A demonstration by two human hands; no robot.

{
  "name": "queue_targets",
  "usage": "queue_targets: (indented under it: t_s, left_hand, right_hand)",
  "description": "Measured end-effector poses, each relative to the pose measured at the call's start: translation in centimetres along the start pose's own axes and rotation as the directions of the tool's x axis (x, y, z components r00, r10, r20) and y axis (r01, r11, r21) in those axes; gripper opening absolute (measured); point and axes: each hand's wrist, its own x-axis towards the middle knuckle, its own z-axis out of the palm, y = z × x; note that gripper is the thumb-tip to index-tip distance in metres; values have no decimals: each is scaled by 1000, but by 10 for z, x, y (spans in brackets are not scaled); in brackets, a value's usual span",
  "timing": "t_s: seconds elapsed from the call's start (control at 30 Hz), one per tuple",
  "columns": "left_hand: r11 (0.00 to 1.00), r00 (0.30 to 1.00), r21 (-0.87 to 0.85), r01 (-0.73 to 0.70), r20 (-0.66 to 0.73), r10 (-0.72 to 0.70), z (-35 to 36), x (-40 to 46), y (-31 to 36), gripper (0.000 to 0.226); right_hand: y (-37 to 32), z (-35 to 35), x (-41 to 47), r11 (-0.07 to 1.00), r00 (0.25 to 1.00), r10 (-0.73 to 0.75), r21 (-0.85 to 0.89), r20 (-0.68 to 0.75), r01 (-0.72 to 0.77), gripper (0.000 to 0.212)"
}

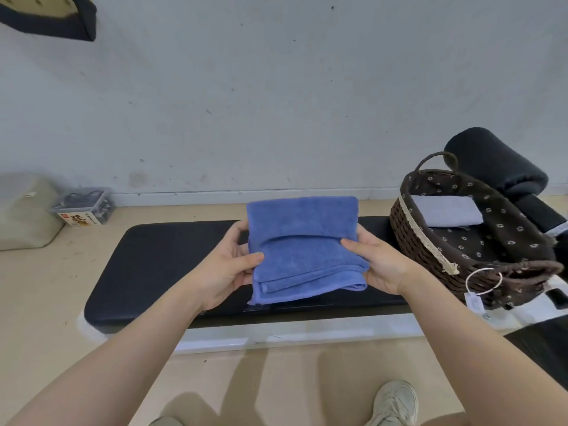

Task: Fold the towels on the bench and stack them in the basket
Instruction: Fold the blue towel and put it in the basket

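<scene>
Gripping opposite sides of a folded blue terry towel (302, 247), the left hand (229, 265) pinches its left edge with the thumb on top and fingers underneath, while the right hand (376, 262) pinches the right edge the same way. Between them the towel is held just above the long black padded table (159, 265), its layers stacked and its far part standing up. Near it to the right, on the end of the table, sits a dark brown woven wicker basket (408, 238) with a flowered fabric lining and a cream trim; a folded pale grey towel (447, 212) already lies inside. So one towel looks done, this one seems folded and only needs placing on the grey one, and no other loose towel shows on the table. A white paper tag (475, 302) hangs from a ring on the basket, its print too small to read. A clear plastic box (84, 207) on the floor carries an orange label with dark characters I cannot make out.
</scene>
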Motion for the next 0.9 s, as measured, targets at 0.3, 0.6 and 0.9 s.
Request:
queue_targets:
  t_s: [0.3, 0.6, 0.9]
  left_hand:
    - [941, 985, 293, -172, 65, 160, 19, -23, 19, 53]
    - [943, 978, 308, -123, -124, 168, 35, -22, 3, 16]
    - [991, 980, 71, 112, -174, -99, 46, -18, -8, 104]
  right_hand:
    - [-25, 2, -38, 981, 1000, -6, -195, 24, 11, 59]
    - [-29, 39, -39, 656, 920, -375, -732, -110, 180, 22]
    - [-14, 51, -42, 838, 863, -475, -388, -171, 384, 44]
